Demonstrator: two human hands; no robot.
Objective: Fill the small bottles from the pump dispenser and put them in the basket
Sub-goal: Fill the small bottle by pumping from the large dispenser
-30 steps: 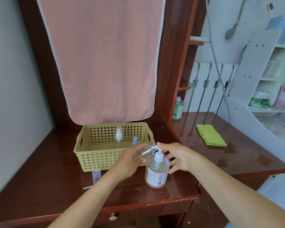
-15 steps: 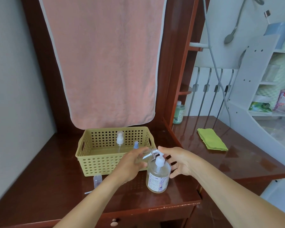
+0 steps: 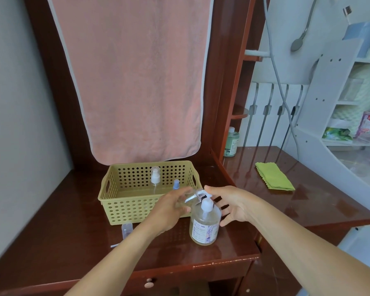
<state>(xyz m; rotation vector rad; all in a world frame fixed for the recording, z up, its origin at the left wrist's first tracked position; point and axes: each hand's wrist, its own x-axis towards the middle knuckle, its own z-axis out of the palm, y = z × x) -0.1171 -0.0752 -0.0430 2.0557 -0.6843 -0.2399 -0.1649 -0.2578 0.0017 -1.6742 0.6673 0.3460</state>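
Grips small bottle [image 3: 189, 198] in curled left hand [image 3: 169, 208], long axis nearly level, neck pointing right at pump dispenser [image 3: 204, 227] spout. Holds right hand [image 3: 235, 204] over pump head, fingers spread.

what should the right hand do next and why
Probably press down the head of the pump dispenser with the right hand: the left hand holds the small bottle tilted, its neck at the nozzle, and a right fingertip lies over the head.

Home bathroom: hanging towel [image 3: 135, 77], shower head [image 3: 296, 44], toiletry shelves [image 3: 350, 99].
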